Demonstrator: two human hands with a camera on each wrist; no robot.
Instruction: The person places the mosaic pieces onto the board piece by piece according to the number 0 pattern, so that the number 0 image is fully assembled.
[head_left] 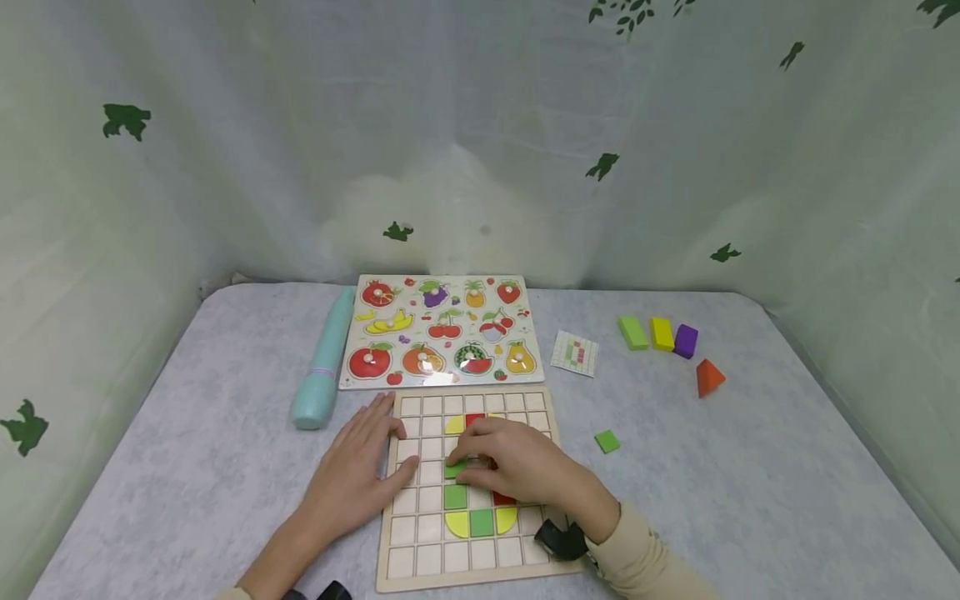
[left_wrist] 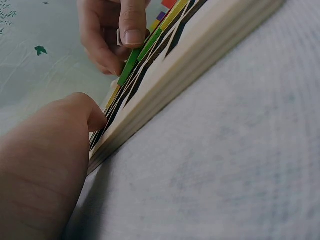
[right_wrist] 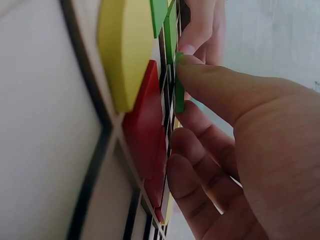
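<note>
A wooden grid board lies on the table, its cells partly filled with a ring of coloured tiles. My right hand is over the middle of it, pinching a green square tile between thumb and fingers at the ring's left side. Just below sits another green tile, with a rounded yellow tile under that. Part of a red tile shows beneath the right hand, which hides the ring's centre. My left hand rests along the board's left edge, fingers extended and thumb on the rim.
Behind the board lies a fruit peg puzzle, flanked by a light-blue cylindrical case. To the right are a pattern card, a loose green tile, a yellow block, a purple block and an orange-red triangular block.
</note>
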